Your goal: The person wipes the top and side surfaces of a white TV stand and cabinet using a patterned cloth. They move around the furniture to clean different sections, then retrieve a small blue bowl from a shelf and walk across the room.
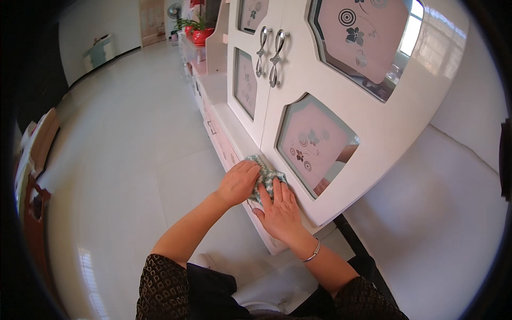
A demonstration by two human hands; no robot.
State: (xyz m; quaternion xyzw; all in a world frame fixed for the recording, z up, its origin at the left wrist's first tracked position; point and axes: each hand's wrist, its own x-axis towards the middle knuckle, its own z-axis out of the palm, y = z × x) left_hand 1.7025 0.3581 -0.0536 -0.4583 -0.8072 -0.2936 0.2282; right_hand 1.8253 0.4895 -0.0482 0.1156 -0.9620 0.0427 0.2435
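Observation:
A green-and-white patterned cloth (267, 176) lies on the narrow ledge (236, 138) at the foot of a white cabinet's doors. My left hand (239, 182) grips the cloth's left part with its fingers curled. Flat on its lower right part rest the spread fingers of my right hand (281, 212), whose wrist bears a silver bracelet (314, 252). Just right of the cloth stands the white cabinet door (344, 120), with pink patterned glass panels (312, 140). Chrome handles (276, 58) are on the two doors, both shut. Pink drawer fronts (216, 124) run below the ledge.
Potted plants in red pots (201, 37) stand farther along the unit, near a fan (174, 11). Pale floor tiles (132, 120) extend to the left. A wooden furniture piece (36, 200) is at the far left. On the right wall hangs a thin cable (464, 148).

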